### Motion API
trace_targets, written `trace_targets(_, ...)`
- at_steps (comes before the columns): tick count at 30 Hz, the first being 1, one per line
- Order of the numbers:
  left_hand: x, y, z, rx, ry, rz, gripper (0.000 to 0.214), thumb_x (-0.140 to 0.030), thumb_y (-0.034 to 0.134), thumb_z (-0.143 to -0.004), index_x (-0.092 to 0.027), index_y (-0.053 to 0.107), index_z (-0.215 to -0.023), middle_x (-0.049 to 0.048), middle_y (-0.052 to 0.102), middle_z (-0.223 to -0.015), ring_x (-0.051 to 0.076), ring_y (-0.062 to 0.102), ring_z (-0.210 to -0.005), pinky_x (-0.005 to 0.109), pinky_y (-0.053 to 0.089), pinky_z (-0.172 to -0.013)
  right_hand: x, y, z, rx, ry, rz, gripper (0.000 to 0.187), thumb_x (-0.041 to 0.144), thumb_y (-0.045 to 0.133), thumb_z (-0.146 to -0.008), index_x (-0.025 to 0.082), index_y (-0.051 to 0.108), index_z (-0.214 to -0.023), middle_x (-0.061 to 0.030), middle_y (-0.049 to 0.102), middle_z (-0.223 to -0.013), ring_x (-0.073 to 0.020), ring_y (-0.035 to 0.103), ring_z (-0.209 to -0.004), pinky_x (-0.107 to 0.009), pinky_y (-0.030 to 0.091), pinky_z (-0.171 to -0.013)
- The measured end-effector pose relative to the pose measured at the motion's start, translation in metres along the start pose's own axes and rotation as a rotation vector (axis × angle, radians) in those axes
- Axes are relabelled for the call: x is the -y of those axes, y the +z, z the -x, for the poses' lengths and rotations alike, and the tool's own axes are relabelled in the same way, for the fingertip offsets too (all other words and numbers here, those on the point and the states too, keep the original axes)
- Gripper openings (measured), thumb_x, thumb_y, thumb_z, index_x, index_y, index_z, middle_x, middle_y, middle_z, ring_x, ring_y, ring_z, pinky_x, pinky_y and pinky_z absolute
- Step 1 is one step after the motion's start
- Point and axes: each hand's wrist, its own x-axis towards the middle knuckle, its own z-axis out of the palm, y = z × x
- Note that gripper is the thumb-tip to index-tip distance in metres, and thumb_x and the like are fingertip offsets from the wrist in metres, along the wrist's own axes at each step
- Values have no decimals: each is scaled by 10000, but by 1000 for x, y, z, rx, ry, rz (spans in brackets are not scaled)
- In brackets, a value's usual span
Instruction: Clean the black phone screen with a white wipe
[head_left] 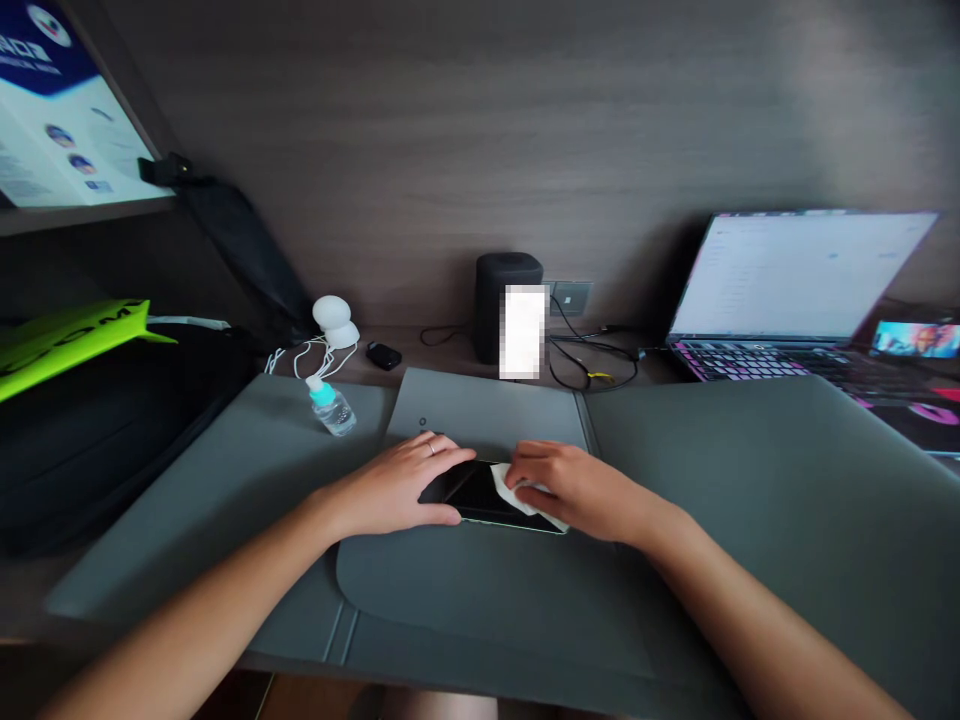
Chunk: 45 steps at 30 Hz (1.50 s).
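A dark-screened phone (474, 488) lies flat on a grey folder-like mat, its screen facing up. My left hand (394, 485) grips its left end, thumb along the near edge and fingers along the far edge. A ring sits on one finger. In my right hand (574, 485) a crumpled white tissue (504, 484) is pinched and pressed on the right part of the screen. Part of the phone's right end is hidden under the tissue and that hand. Left of the hands stands a small clear spray bottle (334, 410) with a turquoise top.
The grey mat (750, 480) covers the desk. Behind it are a white rounded device (332, 320) with cables, a small black object (384, 355) and a black speaker (491, 300). An open laptop (795, 290) stands right; a black bag (112, 420) lies left.
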Motion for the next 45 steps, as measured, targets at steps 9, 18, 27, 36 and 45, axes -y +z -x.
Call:
trace_targets(9, 0, 1, -1, -2, -4, -8, 639, -392, 678, -860, -311, 398, -1429, 53, 536, -1329, 273, 489, -1215, 413, 422, -1021, 0, 2, -4, -17, 49, 1, 164, 126, 493, -958, 152, 652, -929, -62, 609, -920, -156, 585, -823, -273, 448, -756)
trace_targets(18, -1, 1, 0, -3, -14, 5, 640, -390, 672, -862, -314, 397, -1436, 47, 531, -1340, 271, 484, -1227, 405, 418, -1021, 6, 0, -1, 90, -68, -96, 136, 100, 550, -925, 161, 671, -920, -44, 621, -905, -152, 595, -853, -255, 447, -768)
trace_targets(27, -2, 0, 0, 3, -18, 8, 623, -397, 659, -870, -311, 404, -1432, 52, 530, -1340, 278, 476, -1234, 408, 413, -1020, 8, 4, -6, 57, -48, -87, 138, 129, 522, -939, 152, 656, -919, -61, 618, -908, -162, 593, -837, -275, 454, -754)
trace_targets(36, -1, 0, 0, 0, -10, 11, 600, -409, 648, -877, -308, 419, -1423, 55, 538, -1324, 277, 492, -1211, 405, 417, -1009, -1, 1, -4, 30, 35, -118, 136, 127, 521, -937, 149, 652, -912, -60, 613, -911, -151, 592, -794, -271, 458, -730)
trace_targets(45, 0, 1, 0, 5, -13, -6, 623, -387, 663, -874, -305, 401, -1433, 54, 523, -1348, 267, 475, -1234, 396, 409, -1028, 2, -4, -2, 117, 28, -179, 125, 132, 541, -930, 148, 660, -895, -54, 625, -904, -141, 595, -773, -254, 452, -720)
